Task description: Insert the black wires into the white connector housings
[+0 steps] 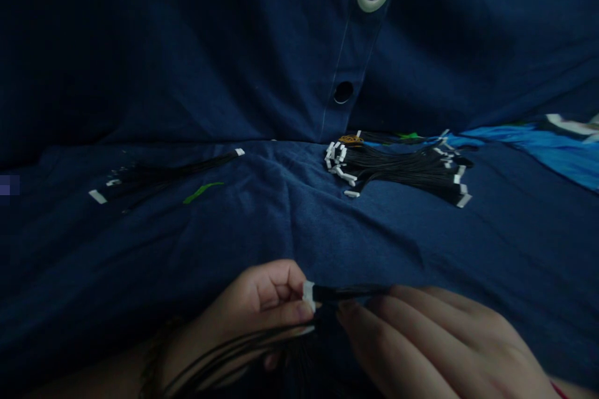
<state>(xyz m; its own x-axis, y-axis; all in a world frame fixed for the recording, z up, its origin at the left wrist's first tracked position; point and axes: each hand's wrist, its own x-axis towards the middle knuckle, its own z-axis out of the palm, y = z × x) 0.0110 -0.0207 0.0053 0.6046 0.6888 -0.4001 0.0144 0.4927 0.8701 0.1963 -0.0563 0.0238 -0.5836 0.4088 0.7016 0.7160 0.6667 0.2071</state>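
My left hand (276,296) is closed, with thumb and fingers pinching the white connector (309,295) at the end of a black wire harness (346,291). To its right, my right hand (435,336) is closed around the black wires a short way along from the connector. More thin black wires (219,349) curve below my left hand toward the bottom edge, with another pale connector (306,330) among them. The lower ends of these wires are lost in the dark. A dark bracelet circles my left wrist.
A thick bundle of black wires with white connectors (397,165) lies on the blue cloth (281,218) at right, beside brown rubber bands (350,139). At left are a smaller wire bundle (178,169) and a green strip (201,192). A dark blue curtain (210,43) hangs behind.
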